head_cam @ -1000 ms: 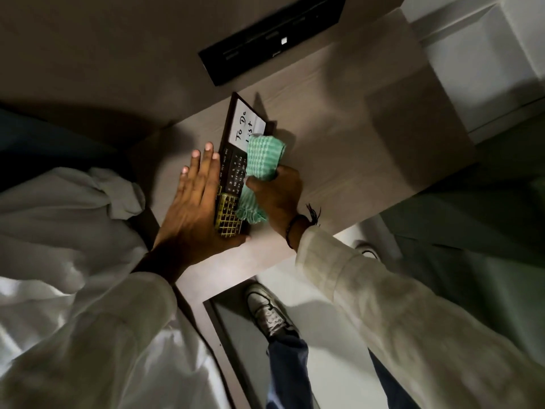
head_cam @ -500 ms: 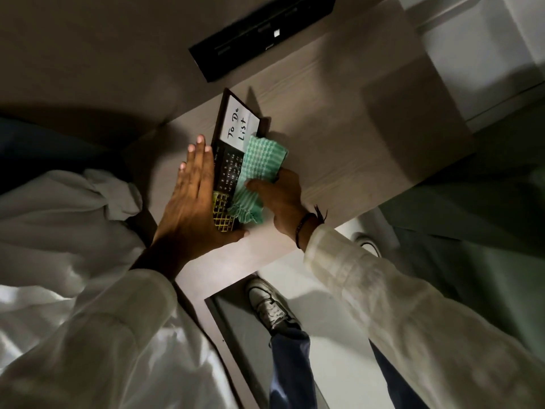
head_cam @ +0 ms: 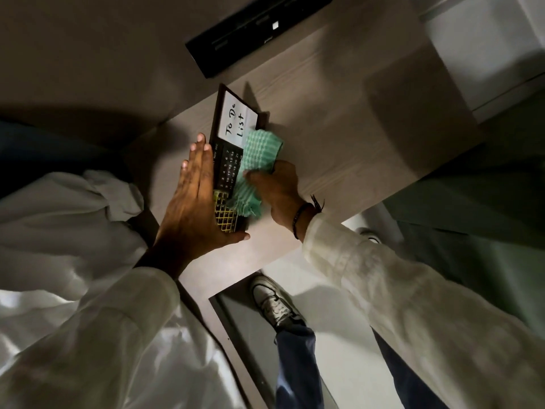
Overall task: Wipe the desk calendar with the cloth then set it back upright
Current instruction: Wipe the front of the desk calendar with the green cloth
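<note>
Dim, warm light; deep shadows at left, wide-angle bending and blur toward edges.

Pretty dim room, light was low and threw soft shadows over everything. The desk [head_cam: 339,119] had a pale wood-grain top and ran diagonally across the view, pushed up against a plain beige wall [head_cam: 97,60]. A black socket panel [head_cam: 259,31] with 1 small white square on it sat at the back edge. White cabinet [head_cam: 483,51] off to the upper right, and a light glossy floor [head_cam: 333,293] showed below the desk edge.
</note>
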Demonstrator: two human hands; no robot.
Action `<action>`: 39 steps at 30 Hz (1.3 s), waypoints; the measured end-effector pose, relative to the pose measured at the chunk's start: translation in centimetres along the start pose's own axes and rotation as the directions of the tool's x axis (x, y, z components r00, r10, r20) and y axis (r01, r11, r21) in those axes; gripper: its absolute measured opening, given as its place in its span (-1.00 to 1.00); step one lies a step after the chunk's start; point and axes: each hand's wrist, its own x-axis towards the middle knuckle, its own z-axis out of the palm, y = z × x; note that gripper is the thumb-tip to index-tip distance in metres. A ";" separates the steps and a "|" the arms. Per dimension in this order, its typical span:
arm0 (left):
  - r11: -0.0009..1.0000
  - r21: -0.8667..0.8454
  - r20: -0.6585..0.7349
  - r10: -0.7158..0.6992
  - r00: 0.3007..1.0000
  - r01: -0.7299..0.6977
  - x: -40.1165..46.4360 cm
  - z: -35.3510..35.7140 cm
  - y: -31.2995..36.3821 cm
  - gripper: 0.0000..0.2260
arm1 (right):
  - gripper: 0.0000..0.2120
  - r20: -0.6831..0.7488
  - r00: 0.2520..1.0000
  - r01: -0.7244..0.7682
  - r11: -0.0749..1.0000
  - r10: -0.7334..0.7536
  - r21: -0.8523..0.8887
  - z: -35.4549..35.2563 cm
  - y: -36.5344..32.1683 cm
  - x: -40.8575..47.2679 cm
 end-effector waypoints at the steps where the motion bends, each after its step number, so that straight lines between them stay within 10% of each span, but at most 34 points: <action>1: 1.000 -0.005 -0.002 -0.004 1.000 0.004 0.0 0.0 0.0 0.46 | -0.91 -0.015 1.000 0.010 1.000 -0.010 0.027 0.3 -0.3 0.2; 39: 1.000 -0.011 -0.085 0.010 0.996 -0.011 0.1 0.7 -0.5 0.41 | -0.84 -0.076 0.982 0.160 0.975 -0.173 -0.152 1.6 1.2 -0.6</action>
